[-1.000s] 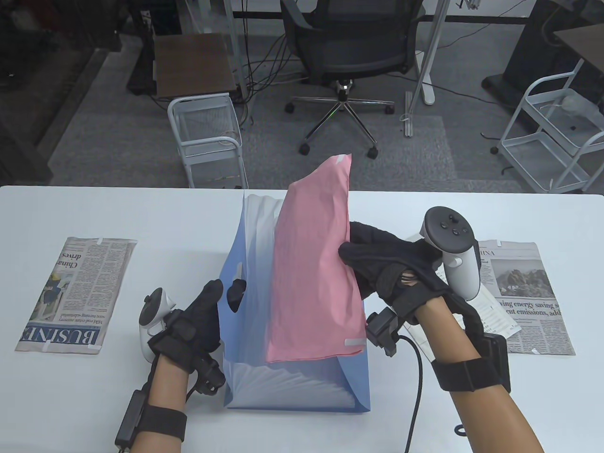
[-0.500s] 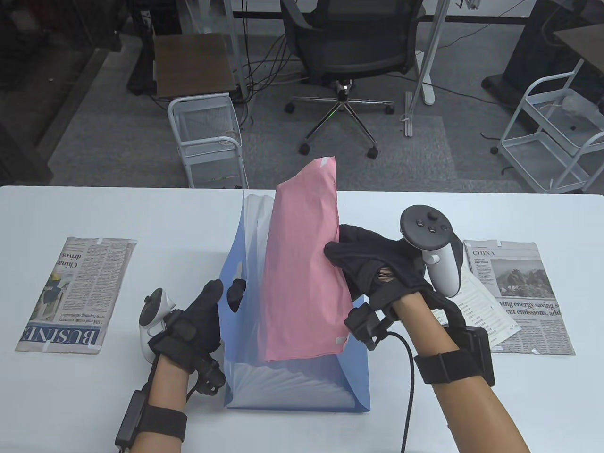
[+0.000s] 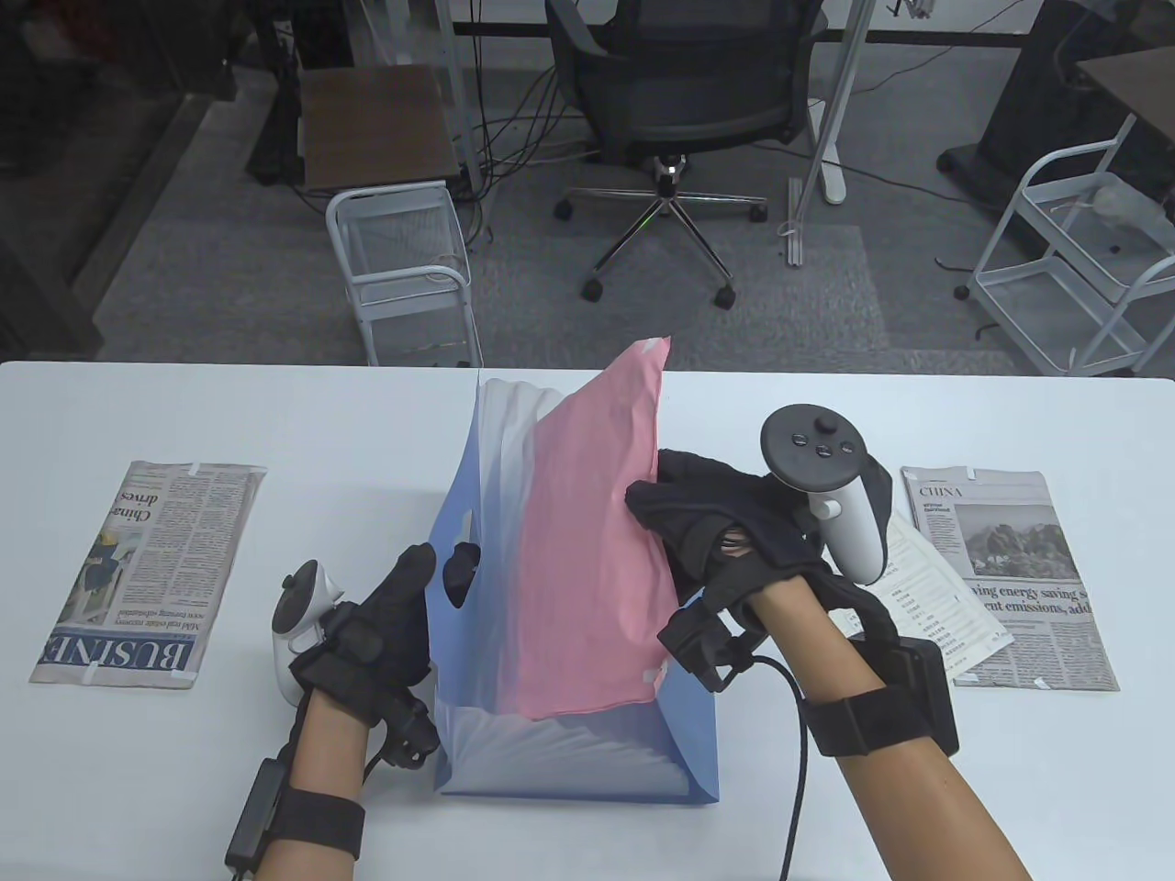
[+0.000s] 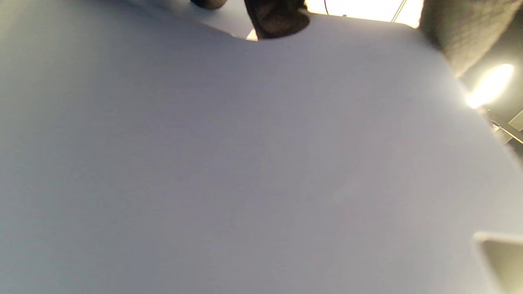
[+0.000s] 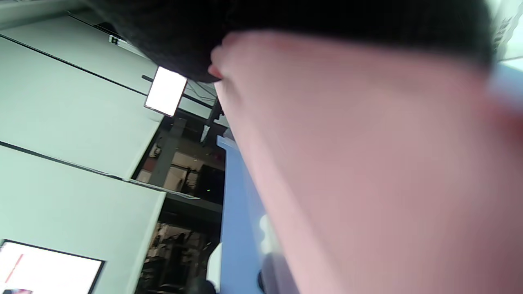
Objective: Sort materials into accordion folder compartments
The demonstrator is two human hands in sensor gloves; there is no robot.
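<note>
Lowering the pink sheet into the blue accordion folder, my right hand pinches its edge. My left hand grips the folder's wall. Two newspapers remain on the bench, unsorted.

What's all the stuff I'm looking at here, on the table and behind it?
Accordion folder: one, blue, table centre, open on top.
Pink sheet: one, partly inside the folder.
Newspaper: two, one far left, the other far right.
Printed page: one, white, on the right newspaper's edge.
Table: one, white.
Office chair: one, black, behind the table.
Wire carts: two, white, on the floor.
Left hand: black glove, grips the folder's left wall.
Right hand: black glove, pinches the pink sheet.
</note>
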